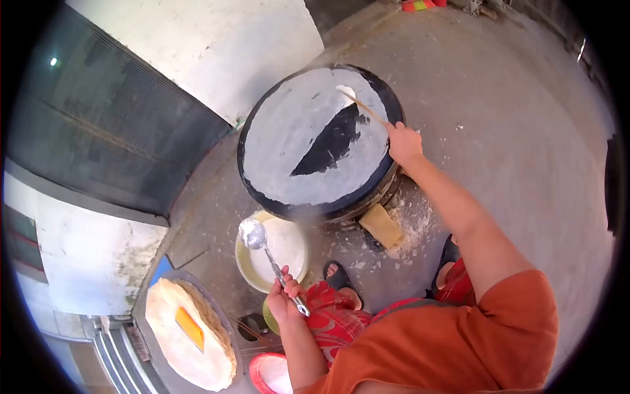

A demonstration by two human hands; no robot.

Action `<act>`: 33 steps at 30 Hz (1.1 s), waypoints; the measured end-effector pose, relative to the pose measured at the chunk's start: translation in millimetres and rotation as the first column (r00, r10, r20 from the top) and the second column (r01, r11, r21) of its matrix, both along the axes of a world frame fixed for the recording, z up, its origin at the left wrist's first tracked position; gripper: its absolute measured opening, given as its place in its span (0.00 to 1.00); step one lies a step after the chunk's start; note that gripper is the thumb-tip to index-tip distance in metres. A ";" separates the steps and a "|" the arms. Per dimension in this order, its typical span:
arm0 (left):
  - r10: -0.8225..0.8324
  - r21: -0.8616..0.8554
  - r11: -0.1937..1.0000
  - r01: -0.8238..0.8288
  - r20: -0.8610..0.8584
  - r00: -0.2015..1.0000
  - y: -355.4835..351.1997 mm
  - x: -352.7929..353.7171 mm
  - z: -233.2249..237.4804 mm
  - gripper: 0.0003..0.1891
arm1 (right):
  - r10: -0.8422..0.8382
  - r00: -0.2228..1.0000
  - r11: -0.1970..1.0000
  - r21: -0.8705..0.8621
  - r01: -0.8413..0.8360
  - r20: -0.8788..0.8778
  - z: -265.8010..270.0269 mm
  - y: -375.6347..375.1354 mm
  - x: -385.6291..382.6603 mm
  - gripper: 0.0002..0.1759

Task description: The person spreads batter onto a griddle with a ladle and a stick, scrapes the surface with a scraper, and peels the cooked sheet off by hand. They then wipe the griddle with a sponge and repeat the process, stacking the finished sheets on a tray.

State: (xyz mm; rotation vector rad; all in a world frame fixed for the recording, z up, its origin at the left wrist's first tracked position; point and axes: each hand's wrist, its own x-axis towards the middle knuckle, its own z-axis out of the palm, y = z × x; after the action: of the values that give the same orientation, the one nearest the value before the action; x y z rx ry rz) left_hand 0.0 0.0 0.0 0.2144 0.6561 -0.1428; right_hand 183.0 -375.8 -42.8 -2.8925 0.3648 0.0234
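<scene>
My right hand [405,142] is closed round the thin wooden handle of a batter spreader [367,110]. Its white, batter-coated end rests on the round black griddle [247,187]. A thin pale layer of batter [282,131] covers most of the griddle, leaving a dark bare patch near the middle and right. My left hand [287,299] grips a metal ladle [272,259], whose batter-smeared bowl is raised over the left rim of a basin [246,272]. White batter [285,246] fills much of that basin, below the griddle.
At lower left a stack of thin flatbreads [184,354] lies on a board, with an orange-yellow scraper [190,328] on top. A yellowish block [380,226] sits among scattered flakes by the griddle's base. A red-rimmed bowl [257,374] stands near my left forearm. White walls [210,39] border the left.
</scene>
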 end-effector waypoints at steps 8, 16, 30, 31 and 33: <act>0.027 0.050 0.998 -0.026 -0.011 1.000 -12.6 3.5 0.5 0.18 | -0.256 0.957 0.840 0.521 0.150 0.138 -27.7 -51.9 16.5 0.18; 0.024 0.049 0.999 -0.024 -0.017 1.000 -11.4 7.5 3.2 0.18 | 0.066 0.989 0.710 0.703 0.048 -0.134 -3.9 -80.2 9.1 0.15; -0.006 0.048 0.999 0.005 0.012 1.000 -5.9 0.0 -1.0 0.18 | -0.254 0.962 0.836 0.523 0.165 0.103 -32.8 -39.4 -24.0 0.16; -0.004 0.046 0.999 0.003 0.010 1.000 -5.6 -1.0 -1.4 0.18 | -0.252 0.962 0.838 0.521 0.164 0.102 -38.1 -29.0 -24.5 0.16; -0.017 0.069 0.997 0.017 0.004 1.000 -4.9 1.2 -2.4 0.18 | -0.110 0.994 0.821 0.565 0.076 0.026 -44.4 4.8 -23.2 0.17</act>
State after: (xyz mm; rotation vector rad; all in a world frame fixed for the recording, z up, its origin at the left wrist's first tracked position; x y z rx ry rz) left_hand 1.2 -4.9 -2.4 0.2863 0.6550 -0.1359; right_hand 159.8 -371.0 -87.2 -2.2773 0.4075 0.0260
